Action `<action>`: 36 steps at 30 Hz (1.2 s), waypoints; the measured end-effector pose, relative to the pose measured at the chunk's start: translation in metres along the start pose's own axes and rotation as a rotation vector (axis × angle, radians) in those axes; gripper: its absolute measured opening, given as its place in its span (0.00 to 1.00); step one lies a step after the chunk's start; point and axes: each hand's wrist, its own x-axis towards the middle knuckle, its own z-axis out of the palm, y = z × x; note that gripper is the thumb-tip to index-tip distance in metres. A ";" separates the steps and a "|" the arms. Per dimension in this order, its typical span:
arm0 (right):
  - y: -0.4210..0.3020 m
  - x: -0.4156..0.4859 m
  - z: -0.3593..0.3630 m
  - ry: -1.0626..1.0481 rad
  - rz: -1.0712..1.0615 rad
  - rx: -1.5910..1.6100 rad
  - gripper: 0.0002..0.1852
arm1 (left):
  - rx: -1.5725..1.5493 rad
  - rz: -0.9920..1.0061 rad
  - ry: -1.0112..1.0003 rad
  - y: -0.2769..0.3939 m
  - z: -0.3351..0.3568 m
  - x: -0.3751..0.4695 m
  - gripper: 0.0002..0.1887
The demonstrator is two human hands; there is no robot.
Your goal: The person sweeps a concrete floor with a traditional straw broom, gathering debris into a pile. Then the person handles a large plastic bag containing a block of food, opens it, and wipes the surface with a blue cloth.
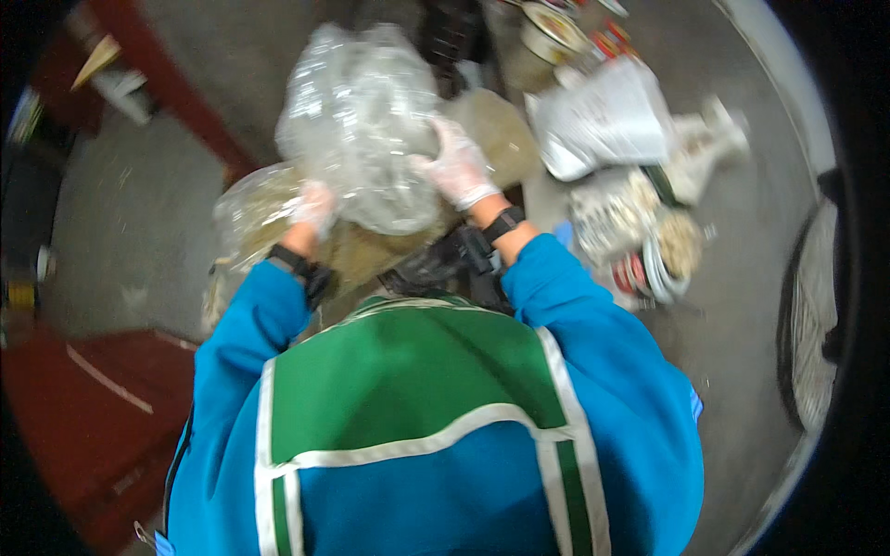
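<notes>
A bulky bundle of clear plastic film (361, 125) lies in front of me, shiny and crumpled. My right hand (455, 163), in a thin translucent glove, rests against its right side with thumb and fingers apart. At its lower left is my left hand (316, 205), gloved too and blurred; its fingers are partly hidden, and whether they grip the film does not show. Beneath and beside the bundle are yellowish plastic-wrapped pieces (257, 208), another of them (497, 132) just beyond my right hand.
To the right lie a white plastic bag (605, 118), a clear bag with pale contents (615, 215), a roll of whitish cord or hose (664, 260) and a round tub (553, 31). A dark red beam (181, 90) crosses the upper left; a dark red surface (104, 417) stands lower left.
</notes>
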 end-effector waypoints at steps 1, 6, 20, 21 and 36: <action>0.003 -0.020 -0.007 0.147 -0.100 -0.084 0.34 | 0.016 0.005 -0.010 0.002 0.000 0.003 0.22; 0.063 -0.151 -0.045 0.184 0.125 -0.039 0.31 | 0.093 0.033 -0.067 0.018 0.000 0.016 0.22; 0.255 -0.222 -0.127 0.401 0.973 0.670 0.15 | 0.455 0.672 -0.327 0.100 0.110 -0.019 0.24; 0.252 -0.203 -0.135 0.606 0.950 0.835 0.16 | 0.672 0.609 -0.481 0.103 0.110 -0.022 0.28; 0.174 0.152 -0.036 -0.081 0.015 -0.703 0.19 | 0.300 -0.125 -0.191 0.055 0.070 -0.098 0.27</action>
